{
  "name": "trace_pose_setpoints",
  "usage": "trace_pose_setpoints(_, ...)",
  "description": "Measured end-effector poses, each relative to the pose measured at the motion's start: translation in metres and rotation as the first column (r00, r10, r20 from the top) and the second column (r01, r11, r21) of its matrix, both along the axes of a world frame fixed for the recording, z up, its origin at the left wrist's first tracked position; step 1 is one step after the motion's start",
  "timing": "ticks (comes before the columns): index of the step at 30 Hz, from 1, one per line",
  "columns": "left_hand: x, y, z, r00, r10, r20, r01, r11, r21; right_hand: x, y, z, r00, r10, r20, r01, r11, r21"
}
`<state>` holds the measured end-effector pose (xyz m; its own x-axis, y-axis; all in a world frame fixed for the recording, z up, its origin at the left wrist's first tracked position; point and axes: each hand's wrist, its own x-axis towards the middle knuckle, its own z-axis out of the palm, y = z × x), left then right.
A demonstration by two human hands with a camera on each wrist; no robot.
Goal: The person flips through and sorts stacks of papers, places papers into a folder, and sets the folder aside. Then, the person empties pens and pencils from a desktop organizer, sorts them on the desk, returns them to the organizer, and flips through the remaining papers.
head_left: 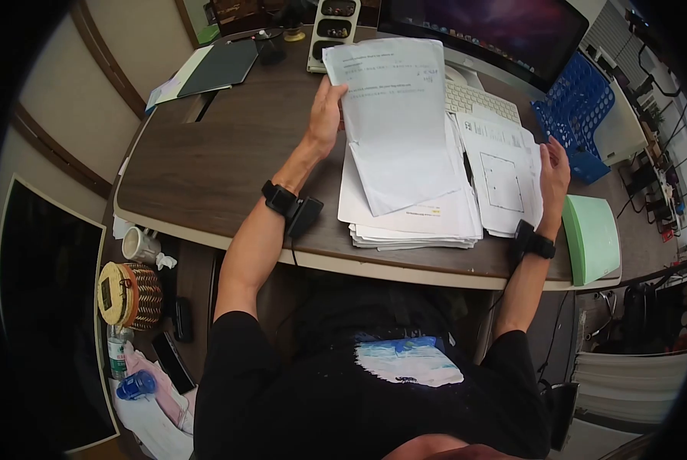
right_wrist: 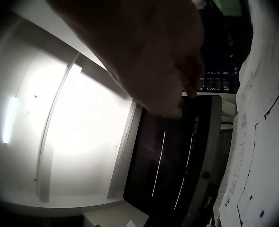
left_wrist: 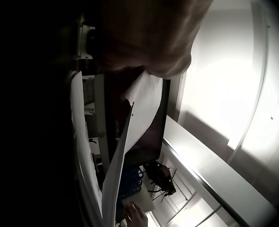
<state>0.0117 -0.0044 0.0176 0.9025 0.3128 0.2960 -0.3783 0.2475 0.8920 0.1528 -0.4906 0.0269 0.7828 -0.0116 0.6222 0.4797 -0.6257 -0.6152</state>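
My left hand (head_left: 326,119) pinches the upper left edge of a printed paper sheet (head_left: 397,153), which is raised and tilted over a thick stack of papers (head_left: 412,234). In the left wrist view that sheet (left_wrist: 146,104) hangs down from under the hand (left_wrist: 153,52). To the right of the stack lies a sheet with a rectangular line diagram (head_left: 504,180). My right hand (head_left: 555,172) is at that sheet's right edge, fingers loosely bent. The right wrist view shows this hand (right_wrist: 153,71) beside the diagram sheet (right_wrist: 262,156), with nothing visible in its grasp.
Behind the papers stand a keyboard (head_left: 481,103) and a monitor (head_left: 489,34). A blue plastic basket (head_left: 569,115) and a green box (head_left: 591,238) are at the right. Dark folders (head_left: 221,69) lie at the back left; a mug (head_left: 140,244) sits below the desk's left edge.
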Motion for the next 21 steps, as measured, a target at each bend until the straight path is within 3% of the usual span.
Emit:
trace_pose_setpoints(1,-0.002,0.001,0.001,0.999,-0.050,-0.016,0.050,0.999,0.014,-0.004,0.016,0.004,1.000,0.007,0.007,-0.007,1.000,0.004)
trace_pose_setpoints(4,-0.001,-0.002,0.000,0.994,-0.103,-0.046,0.104,0.994,0.034,-0.022,0.062,0.003,0.929,0.348,-0.128,-0.345,0.938,0.041)
trace_pose_setpoints(9,-0.007,-0.011,0.001,0.972,-0.221,-0.081,0.229,0.968,0.104,-0.063,0.117,0.006,0.623,0.695,-0.360,-0.656,0.714,0.244)
trace_pose_setpoints(10,-0.008,-0.011,0.005,0.968,-0.225,-0.107,0.239,0.961,0.141,-0.065,0.121,0.006,0.670,0.580,-0.463,-0.588,0.796,0.146)
trace_pose_setpoints(17,-0.004,-0.014,-0.003,0.961,-0.207,-0.181,0.243,0.949,0.203,-0.076,0.125,0.002,0.639,0.657,-0.399,-0.556,0.754,0.350)
trace_pose_setpoints(21,0.001,-0.009,-0.005,0.981,-0.139,-0.137,0.163,0.968,0.188,-0.066,0.121,0.007,0.725,0.571,-0.384,-0.466,0.818,0.338)
